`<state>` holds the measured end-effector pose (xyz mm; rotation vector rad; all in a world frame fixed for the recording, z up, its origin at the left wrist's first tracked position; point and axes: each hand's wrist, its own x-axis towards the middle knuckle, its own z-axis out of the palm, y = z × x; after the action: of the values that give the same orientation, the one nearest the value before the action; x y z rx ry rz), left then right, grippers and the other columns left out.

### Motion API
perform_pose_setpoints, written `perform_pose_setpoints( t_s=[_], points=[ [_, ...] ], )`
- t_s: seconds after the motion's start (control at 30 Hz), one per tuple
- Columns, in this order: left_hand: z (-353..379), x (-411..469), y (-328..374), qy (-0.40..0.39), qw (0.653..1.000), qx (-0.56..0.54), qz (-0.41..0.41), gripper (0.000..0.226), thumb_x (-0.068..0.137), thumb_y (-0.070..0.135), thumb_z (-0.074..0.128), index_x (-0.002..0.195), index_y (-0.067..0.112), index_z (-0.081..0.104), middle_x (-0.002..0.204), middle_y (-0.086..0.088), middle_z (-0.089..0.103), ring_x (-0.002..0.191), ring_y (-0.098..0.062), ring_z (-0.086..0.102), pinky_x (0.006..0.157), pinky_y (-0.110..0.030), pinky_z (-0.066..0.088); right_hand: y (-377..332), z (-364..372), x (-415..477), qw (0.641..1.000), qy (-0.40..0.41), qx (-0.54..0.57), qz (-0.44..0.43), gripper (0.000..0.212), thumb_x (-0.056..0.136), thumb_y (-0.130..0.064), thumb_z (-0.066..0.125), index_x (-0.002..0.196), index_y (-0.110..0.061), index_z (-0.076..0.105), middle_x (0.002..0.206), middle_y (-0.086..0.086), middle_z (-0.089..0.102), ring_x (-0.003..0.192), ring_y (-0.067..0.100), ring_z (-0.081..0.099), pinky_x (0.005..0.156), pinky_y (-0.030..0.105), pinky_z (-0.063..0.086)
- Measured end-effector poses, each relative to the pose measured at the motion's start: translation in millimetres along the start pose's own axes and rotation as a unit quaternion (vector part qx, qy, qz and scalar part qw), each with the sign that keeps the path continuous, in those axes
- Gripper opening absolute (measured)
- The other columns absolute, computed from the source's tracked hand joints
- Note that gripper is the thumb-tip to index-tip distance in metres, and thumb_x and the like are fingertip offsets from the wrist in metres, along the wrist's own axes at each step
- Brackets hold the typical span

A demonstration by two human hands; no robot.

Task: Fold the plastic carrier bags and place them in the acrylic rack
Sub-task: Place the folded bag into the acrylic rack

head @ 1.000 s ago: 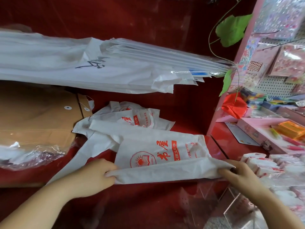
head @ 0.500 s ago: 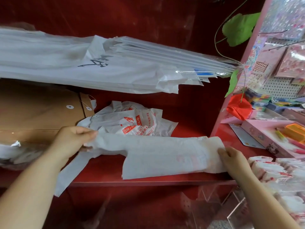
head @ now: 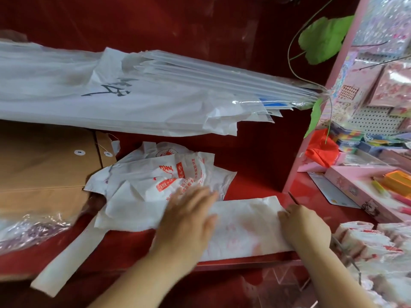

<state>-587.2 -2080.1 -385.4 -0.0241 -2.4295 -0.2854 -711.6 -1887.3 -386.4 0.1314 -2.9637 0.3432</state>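
Hands, head view: left hand (head: 189, 221) lies flat, fingers straight, on the carrier bag (head: 244, 227) folded into a long strip on the red desk (head: 255, 185); right hand (head: 304, 225) covers its right end, pinch or press not discernible. Advised: smooth outward to expel air, keeping the edges aligned. Material is thin, crinkled, probably slippery white film; the clear acrylic rack (head: 287, 283) stands near, lower right.

Left hand (head: 189, 221) — flat on bag (head: 246, 227)
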Motion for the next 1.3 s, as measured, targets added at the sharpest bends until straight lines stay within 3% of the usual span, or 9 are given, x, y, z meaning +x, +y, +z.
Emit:
perform_pose_setpoints(
  t_s=[0.13, 0.27, 0.33, 0.4, 0.8, 0.93, 1.03, 1.17, 1.3],
  points=[
    [35, -10, 21, -0.192, 0.981, 0.028, 0.006, 0.069, 0.098, 0.040, 0.004, 0.105, 0.020, 0.070, 0.109, 0.003, 0.068, 0.102, -0.010, 0.064, 0.095, -0.031, 0.035, -2, 3, -1, 0.997, -0.021, 0.057, -0.036, 0.036, 0.091, -0.026, 0.046, 0.057, -0.017, 0.038, 0.062, -0.002, 0.046, 0.071, 0.027, 0.049, 0.059, 0.027, 0.032],
    [39, -8, 18, -0.260, 0.963, 0.057, -0.050, 0.076, 0.093, 0.049, 0.001, 0.104, 0.022, 0.071, 0.113, 0.000, 0.067, 0.106, -0.010, 0.062, 0.085, -0.032, 0.051, -4, 4, -1, 0.997, -0.022, 0.066, -0.041, 0.039, 0.095, -0.032, 0.041, 0.059, -0.020, 0.035, 0.070, 0.000, 0.053, 0.076, 0.028, 0.050, 0.062, 0.027, 0.031],
    [42, -4, 14, -0.272, 0.958, 0.079, -0.048, 0.079, 0.080, 0.055, -0.002, 0.138, 0.021, 0.041, 0.148, -0.004, 0.033, 0.137, -0.011, 0.029, 0.111, -0.032, 0.022, -6, 2, -1, 0.997, -0.027, 0.059, -0.034, 0.033, 0.096, -0.034, 0.039, 0.066, -0.020, 0.043, 0.090, 0.006, 0.063, 0.090, 0.029, 0.056, 0.065, 0.027, 0.032],
    [42, -4, 8, -0.319, 0.943, 0.070, -0.065, 0.071, 0.082, 0.054, -0.002, 0.147, 0.027, 0.008, 0.156, 0.005, -0.002, 0.142, -0.009, -0.002, 0.113, -0.031, -0.005, -9, 3, 0, 0.998, -0.034, 0.047, -0.029, 0.028, 0.095, -0.035, 0.039, 0.084, -0.017, 0.057, 0.099, 0.006, 0.064, 0.096, 0.029, 0.057, 0.067, 0.027, 0.033],
    [29, -10, 9, -0.307, 0.941, 0.107, -0.097, 0.059, 0.094, 0.053, 0.012, 0.147, 0.028, 0.002, 0.156, 0.006, -0.004, 0.142, -0.010, -0.004, 0.113, -0.034, -0.005, -6, 6, -4, 0.999, 0.002, 0.039, 0.028, 0.036, 0.091, -0.043, 0.046, 0.113, -0.015, 0.048, 0.111, 0.008, 0.062, 0.105, 0.029, 0.056, 0.076, 0.032, 0.037],
    [26, -12, 7, -0.270, 0.953, 0.089, -0.108, 0.073, 0.070, 0.050, 0.014, 0.114, 0.021, 0.064, 0.122, -0.005, 0.061, 0.114, -0.016, 0.057, 0.098, -0.041, 0.040, 7, 19, -2, 0.979, 0.095, 0.092, -0.154, 0.039, 0.081, -0.020, 0.055, 0.117, -0.006, 0.059, 0.121, 0.018, 0.058, 0.111, 0.041, 0.053, 0.093, 0.044, 0.040],
    [27, -15, 4, -0.231, 0.965, 0.096, -0.076, 0.051, 0.068, 0.043, 0.032, 0.080, 0.018, 0.075, 0.088, 0.002, 0.073, 0.084, -0.013, 0.069, 0.085, -0.039, 0.049, 4, 20, -7, 0.960, -0.021, 0.055, -0.273, 0.074, 0.073, -0.044, 0.013, 0.129, -0.014, 0.052, 0.144, 0.011, 0.037, 0.134, 0.030, 0.032, 0.108, 0.036, 0.015],
    [27, -2, 20, -0.236, 0.966, 0.102, -0.028, 0.051, 0.093, 0.030, 0.021, 0.137, 0.013, 0.040, 0.146, 0.000, 0.036, 0.137, -0.012, 0.028, 0.114, -0.037, 0.007, 2, 18, -11, 0.952, -0.111, -0.018, -0.283, 0.103, 0.051, -0.049, -0.021, 0.144, -0.030, 0.020, 0.154, -0.011, 0.010, 0.141, 0.005, 0.005, 0.112, 0.022, -0.002],
    [47, 23, 56, -0.204, 0.978, 0.018, -0.038, 0.048, 0.096, 0.025, 0.026, 0.141, 0.009, 0.035, 0.148, -0.005, 0.033, 0.138, -0.014, 0.027, 0.113, -0.034, 0.014, -3, 20, -16, 0.951, -0.121, -0.021, -0.284, 0.102, 0.050, -0.049, -0.021, 0.145, -0.033, 0.013, 0.153, -0.015, 0.007, 0.141, 0.004, 0.003, 0.112, 0.024, 0.000]
  ],
)
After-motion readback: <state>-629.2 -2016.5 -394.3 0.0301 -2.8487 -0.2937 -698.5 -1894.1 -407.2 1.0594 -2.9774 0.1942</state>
